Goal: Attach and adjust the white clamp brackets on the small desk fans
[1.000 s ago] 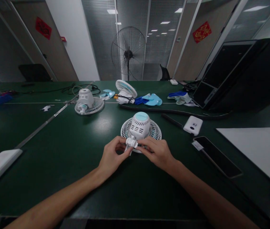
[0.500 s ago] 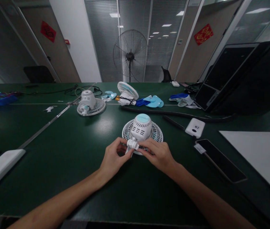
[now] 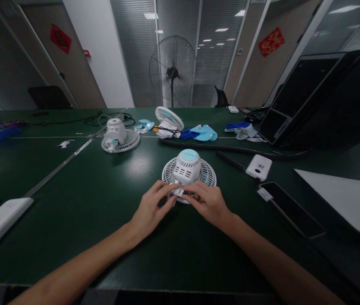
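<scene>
A small white fan (image 3: 187, 167) lies grille-down on the dark green table, its motor housing upward with a light-blue cap. At its near side a small white plastic part (image 3: 177, 192) sticks out, half hidden by fingers. My left hand (image 3: 153, 205) is closed on this part from the left, thumb below and fingertips above. From the right, my right hand (image 3: 210, 203) pinches the same part between thumb and fingers, its fingers lying over the grille's near rim. Whether the part is fixed to the housing is hidden.
Behind stand a second upturned fan (image 3: 116, 135), a tilted fan (image 3: 169, 123), light-blue fan blades (image 3: 205, 133) and blue-and-white gloves (image 3: 242, 130). To the right lie a white power bank (image 3: 258, 167), a phone (image 3: 292, 209) and a white board (image 3: 342, 201). A black tube (image 3: 231, 149) crosses behind.
My left fingers have shifted right over the top of the white part, covering more of it. The fan stays in place; the whole view has moved slightly.
</scene>
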Demonstrator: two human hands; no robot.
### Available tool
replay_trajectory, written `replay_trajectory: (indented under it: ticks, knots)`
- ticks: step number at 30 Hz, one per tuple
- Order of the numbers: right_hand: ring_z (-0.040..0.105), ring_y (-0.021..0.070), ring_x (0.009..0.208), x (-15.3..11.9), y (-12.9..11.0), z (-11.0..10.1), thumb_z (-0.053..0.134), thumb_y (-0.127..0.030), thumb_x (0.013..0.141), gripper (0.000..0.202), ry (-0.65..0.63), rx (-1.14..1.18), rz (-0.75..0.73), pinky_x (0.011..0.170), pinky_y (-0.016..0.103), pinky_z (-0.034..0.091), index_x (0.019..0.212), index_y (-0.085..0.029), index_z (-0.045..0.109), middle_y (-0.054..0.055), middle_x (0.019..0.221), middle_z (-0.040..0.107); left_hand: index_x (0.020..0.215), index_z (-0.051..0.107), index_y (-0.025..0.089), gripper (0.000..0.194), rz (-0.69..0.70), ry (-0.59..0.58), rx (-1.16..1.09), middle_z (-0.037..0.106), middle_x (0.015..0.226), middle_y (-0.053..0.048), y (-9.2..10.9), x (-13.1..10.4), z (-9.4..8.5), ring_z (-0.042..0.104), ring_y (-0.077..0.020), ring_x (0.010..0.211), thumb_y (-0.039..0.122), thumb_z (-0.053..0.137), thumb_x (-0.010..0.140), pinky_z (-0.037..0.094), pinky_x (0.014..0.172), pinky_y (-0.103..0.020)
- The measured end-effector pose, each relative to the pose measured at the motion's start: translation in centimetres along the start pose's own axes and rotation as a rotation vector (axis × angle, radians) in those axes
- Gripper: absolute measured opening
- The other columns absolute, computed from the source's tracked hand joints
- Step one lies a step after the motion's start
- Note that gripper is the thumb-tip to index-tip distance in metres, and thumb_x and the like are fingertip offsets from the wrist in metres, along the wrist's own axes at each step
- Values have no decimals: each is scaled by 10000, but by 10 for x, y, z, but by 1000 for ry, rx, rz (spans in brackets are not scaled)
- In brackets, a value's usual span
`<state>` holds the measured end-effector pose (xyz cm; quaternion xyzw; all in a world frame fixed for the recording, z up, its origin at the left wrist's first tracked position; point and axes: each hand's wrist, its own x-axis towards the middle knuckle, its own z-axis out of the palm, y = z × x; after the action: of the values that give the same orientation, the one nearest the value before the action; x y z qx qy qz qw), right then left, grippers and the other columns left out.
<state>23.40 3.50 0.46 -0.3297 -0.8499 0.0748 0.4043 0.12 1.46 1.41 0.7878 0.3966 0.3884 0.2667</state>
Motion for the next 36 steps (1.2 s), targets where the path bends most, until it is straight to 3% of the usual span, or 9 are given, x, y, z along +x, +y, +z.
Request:
replay_trajectory:
  ticks: [3, 6, 9, 12, 17, 20, 24, 31, 36]
  knots:
    - [644, 149, 743, 4, -4, 4, 619, -296, 1025, 146, 8, 59, 53, 641, 277, 500, 958, -193, 697, 35, 884, 703, 1368, 624, 280, 347, 4, -23, 21, 581, 1173, -75, 1, 0, 0, 629, -169, 886, 262, 566, 1027, 610, 728, -289]
    - [628, 144, 717, 4, -6, 5, 609, -291, 1029, 166, 0, 68, 86, 625, 280, 489, 931, -186, 690, 28, 852, 688, 1363, 620, 280, 339, 7, -37, 37, 573, 1150, -68, 1, 1, 0, 625, -166, 879, 269, 561, 1029, 603, 688, -265]
    - [632, 137, 691, 0, -4, 1, 627, -292, 1017, 131, -19, 31, 39, 606, 280, 502, 1076, -189, 682, 34, 917, 708, 1349, 624, 275, 329, 28, -31, 52, 574, 1126, -60, 1, 2, 1, 627, -164, 871, 261, 565, 1026, 600, 709, -281]
    - [685, 155, 758, -4, 1, -4, 620, -231, 1011, 255, -62, -79, -93, 642, 293, 548, 1264, -205, 638, 58, 1056, 737, 1340, 625, 266, 321, 57, -22, 62, 581, 1121, -60, 0, 2, 1, 624, -162, 867, 245, 569, 1024, 594, 755, -310]
    - [727, 167, 866, -5, 9, -2, 591, -156, 1019, 277, -28, -167, -205, 743, 301, 594, 1284, -208, 651, 68, 1141, 749, 1343, 617, 264, 316, 42, -22, 52, 578, 1146, -68, -2, 2, 1, 615, -163, 879, 254, 562, 1032, 585, 709, -284]
    - [726, 163, 853, -3, 8, 2, 616, -206, 1020, 229, 21, -136, -180, 730, 291, 592, 1242, -191, 669, 62, 1076, 758, 1330, 623, 262, 301, 58, -19, 59, 575, 1141, -60, -4, 1, 1, 610, -157, 880, 248, 557, 1036, 589, 773, -316]
    - [700, 157, 800, 0, 4, 3, 626, -271, 1024, 127, 33, -68, -97, 712, 294, 564, 1078, -186, 704, 48, 956, 746, 1359, 604, 274, 326, 51, -26, 39, 557, 1135, -58, -5, 0, 2, 606, -156, 889, 256, 563, 1036, 587, 696, -272]
    - [602, 128, 673, 4, -8, 6, 588, -287, 1039, 225, -22, 49, 89, 608, 277, 451, 860, -177, 669, 15, 797, 663, 1372, 593, 281, 343, 54, -46, 43, 550, 1146, -54, -5, -1, 1, 611, -152, 895, 235, 564, 1033, 579, 704, -265]
    - [653, 138, 745, 2, -8, -1, 583, -273, 1038, 138, -88, -48, 27, 625, 266, 490, 1038, -179, 684, 31, 913, 712, 1389, 583, 292, 361, 47, -62, 44, 551, 1177, -60, -6, 0, 0, 608, -158, 911, 231, 561, 1034, 580, 726, -278]
